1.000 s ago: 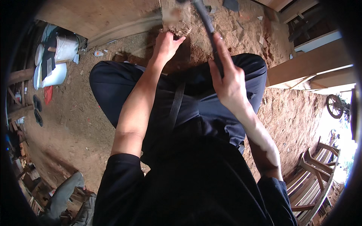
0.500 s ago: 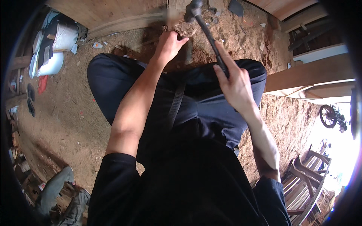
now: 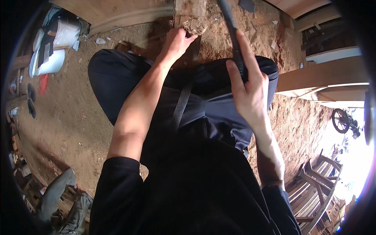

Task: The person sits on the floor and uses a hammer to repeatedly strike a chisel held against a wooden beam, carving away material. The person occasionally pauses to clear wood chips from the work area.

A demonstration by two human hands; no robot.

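My right hand point(image 3: 252, 88) grips the dark handle of a hammer point(image 3: 232, 29) above my right knee, thumb and forefinger along the shaft. The hammer's head lies beyond the upper edge of the picture. At the top middle, a pale wooden board point(image 3: 190, 8) reaches toward me. On its near end sits a rough, crumbly tan piece point(image 3: 194, 26); I cannot tell whether it is part of the wood. Bent fingers and thumb of my left hand point(image 3: 178, 42) close on the near edge of this piece. The fingertips are partly hidden.
My bent knees in dark trousers point(image 3: 113, 84) frame the work. Sawdust and scraps cover the ground point(image 3: 70, 137). White buckets point(image 3: 53, 64) stand at the left. A wooden beam point(image 3: 325, 74) is at the right, with a wooden rack point(image 3: 313, 192) and a motorcycle point(image 3: 344, 120) farther off.
The hammer has swung up, and its head has left the picture. My right hand has shifted slightly right and down. My left hand stays at the tan piece.
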